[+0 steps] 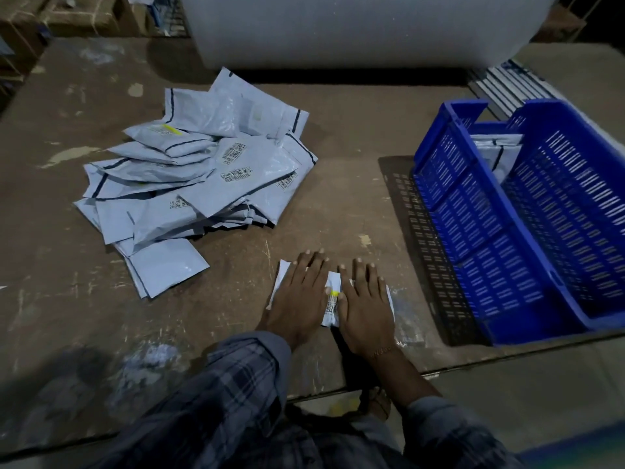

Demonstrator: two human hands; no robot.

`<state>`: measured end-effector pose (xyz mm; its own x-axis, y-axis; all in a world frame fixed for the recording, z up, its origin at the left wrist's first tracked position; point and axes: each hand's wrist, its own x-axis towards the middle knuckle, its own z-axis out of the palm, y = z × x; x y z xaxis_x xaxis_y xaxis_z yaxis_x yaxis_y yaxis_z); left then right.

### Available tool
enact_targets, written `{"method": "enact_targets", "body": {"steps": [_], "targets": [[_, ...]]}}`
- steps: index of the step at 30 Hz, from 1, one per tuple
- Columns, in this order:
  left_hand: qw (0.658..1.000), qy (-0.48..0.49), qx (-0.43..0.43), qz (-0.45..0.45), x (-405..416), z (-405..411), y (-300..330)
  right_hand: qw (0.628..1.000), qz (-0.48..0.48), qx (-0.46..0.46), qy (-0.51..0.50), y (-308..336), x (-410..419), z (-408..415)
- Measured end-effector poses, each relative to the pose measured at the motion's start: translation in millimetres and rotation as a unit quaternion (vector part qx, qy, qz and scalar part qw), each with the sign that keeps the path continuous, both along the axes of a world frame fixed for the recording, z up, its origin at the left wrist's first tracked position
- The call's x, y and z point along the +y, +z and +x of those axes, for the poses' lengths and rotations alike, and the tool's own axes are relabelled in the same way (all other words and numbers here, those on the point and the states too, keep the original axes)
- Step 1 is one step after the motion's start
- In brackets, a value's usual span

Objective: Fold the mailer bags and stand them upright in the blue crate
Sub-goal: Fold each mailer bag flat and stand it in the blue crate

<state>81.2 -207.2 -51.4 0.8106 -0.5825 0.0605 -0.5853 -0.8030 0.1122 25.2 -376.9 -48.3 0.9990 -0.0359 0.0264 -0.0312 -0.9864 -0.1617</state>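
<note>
Desk: brown board, scuffed, pale paint smears, dim light. My left hand and right hand lie flat, fingers straight, pressing one mailer bag near the desk's front edge, gripping nothing. Loose pile of mailer bags left of the blue crate; crate at the desk's right end, a few folded bags upright inside. Behind the crate, a big white roll; cardboard boxes far left of it.
</note>
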Motion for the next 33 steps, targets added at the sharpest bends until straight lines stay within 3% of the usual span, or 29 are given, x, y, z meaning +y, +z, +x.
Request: {"method": "enact_targets", "body": {"steps": [5, 8, 11, 19, 22, 26, 33], "targets": [[0.999, -0.044, -0.017, 0.015, 16.8, 5.6, 2.3, 0.999, 0.013, 0.036, 0.01, 4.0, -2.1, 0.1], [1.0, 0.028, -0.012, 0.009, 16.9, -1.2, 4.3, 0.993, 0.095, 0.064, 0.034, 11.5, -11.7, 1.6], [0.994, 0.088, 0.001, -0.069, 12.5, -6.0, 5.0, 0.983, 0.158, 0.079, 0.04, 23.9, -21.4, 6.4], [0.953, 0.246, -0.047, -0.168, 7.2, 8.0, 31.2, 0.983, 0.156, 0.097, 0.028, 106.3, -44.6, 28.9], [0.934, 0.291, -0.078, -0.193, -6.8, 19.2, 38.6, 0.988, 0.145, 0.026, 0.053, 157.9, -66.9, 33.8], [0.939, 0.304, -0.056, -0.151, -39.2, 40.0, 50.4, 0.977, 0.188, -0.088, 0.04, 228.2, -110.3, 39.8], [0.922, 0.359, 0.122, -0.077, -114.6, 65.5, 34.2, 0.961, 0.206, -0.187, 0.012, 302.8, -210.1, 56.7]]}}
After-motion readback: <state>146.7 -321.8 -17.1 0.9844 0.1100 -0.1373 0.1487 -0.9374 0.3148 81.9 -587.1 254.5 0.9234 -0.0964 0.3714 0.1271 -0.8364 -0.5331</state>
